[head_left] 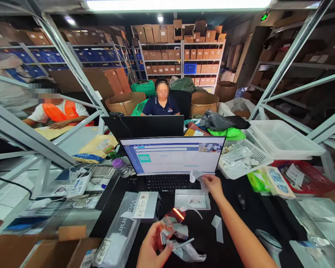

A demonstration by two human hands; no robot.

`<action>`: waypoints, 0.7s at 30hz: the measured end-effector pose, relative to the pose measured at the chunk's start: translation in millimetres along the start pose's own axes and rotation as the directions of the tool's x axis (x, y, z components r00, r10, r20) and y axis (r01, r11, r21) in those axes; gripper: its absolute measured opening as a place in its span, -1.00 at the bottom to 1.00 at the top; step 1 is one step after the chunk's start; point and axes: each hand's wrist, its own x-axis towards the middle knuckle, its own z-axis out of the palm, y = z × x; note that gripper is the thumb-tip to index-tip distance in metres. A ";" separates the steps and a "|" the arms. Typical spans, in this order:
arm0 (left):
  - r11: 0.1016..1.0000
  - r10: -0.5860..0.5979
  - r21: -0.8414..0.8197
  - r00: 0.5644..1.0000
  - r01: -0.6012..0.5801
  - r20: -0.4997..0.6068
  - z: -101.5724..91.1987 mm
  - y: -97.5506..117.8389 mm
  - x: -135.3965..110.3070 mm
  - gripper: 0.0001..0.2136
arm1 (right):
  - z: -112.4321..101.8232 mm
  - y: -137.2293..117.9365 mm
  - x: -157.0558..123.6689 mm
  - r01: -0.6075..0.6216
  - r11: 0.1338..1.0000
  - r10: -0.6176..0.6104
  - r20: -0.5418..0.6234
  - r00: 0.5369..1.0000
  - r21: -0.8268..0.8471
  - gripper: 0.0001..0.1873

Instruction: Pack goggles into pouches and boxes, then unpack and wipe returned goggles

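My left hand (153, 245), low in the middle, is closed on what looks like a pair of red-lensed glasses (179, 213). Pieces of clear and whitish film (188, 253) cling to them and trail below. Farther forward, my right hand (213, 185) pinches a thin white wrapping sheet (195, 175) above the keyboard's right end. Just beneath it is an open white box (181, 201) with a small printed card inside. A grey box with a white label (142, 205) stands to the left, partly over a clear printed plastic bag (120, 230). A pale film strip (218, 229) lies below my right forearm.
A monitor (171, 156) and keyboard (167, 182) are ahead. A mouse (241, 201) and scanner (269, 243) lie right, below a white basket (245, 160) of packets. Cardboard boxes (64, 249) fill the lower left. Two people sit beyond the metal frame (69, 67).
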 end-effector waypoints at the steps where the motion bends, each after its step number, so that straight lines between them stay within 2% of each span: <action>1: 0.999 -0.032 -0.039 0.999 0.031 -0.038 2.4 -0.2 1.3 -0.45 | -11.7 -2.4 -10.8 0.000 0.994 0.004 -0.033 0.999 0.109 -0.65; 5: 0.985 -0.108 -0.146 0.988 0.091 -0.114 13.4 -4.1 8.5 -0.35 | -47.5 -5.2 -75.8 -0.053 0.890 0.090 -0.060 0.994 0.454 -0.61; 8: 0.989 -0.094 -0.127 0.990 0.081 -0.102 21.3 -5.9 12.1 -0.34 | -55.1 1.5 -129.2 -0.136 0.815 0.184 -0.030 0.982 0.563 -0.69; 11: 0.999 -0.030 -0.047 0.993 0.025 -0.113 29.4 -4.3 9.9 -0.37 | -57.9 8.3 -165.1 -0.193 0.780 0.261 -0.030 0.965 0.595 -0.75; 16: 1.000 -0.017 0.017 0.997 0.018 -0.077 37.3 -1.7 -0.6 -0.35 | -69.5 8.7 -184.1 -0.234 0.776 0.323 -0.050 0.945 0.586 -0.78; 19: 0.999 0.007 0.041 1.000 -0.006 -0.029 38.8 -2.2 -6.6 -0.40 | -68.1 3.8 -188.9 -0.264 0.748 0.334 -0.001 0.943 0.609 -0.80; 21: 0.998 0.023 0.063 0.999 -0.021 -0.044 40.6 -1.1 -11.1 -0.42 | -63.7 -0.9 -193.8 -0.275 0.723 0.322 0.042 0.946 0.634 -0.71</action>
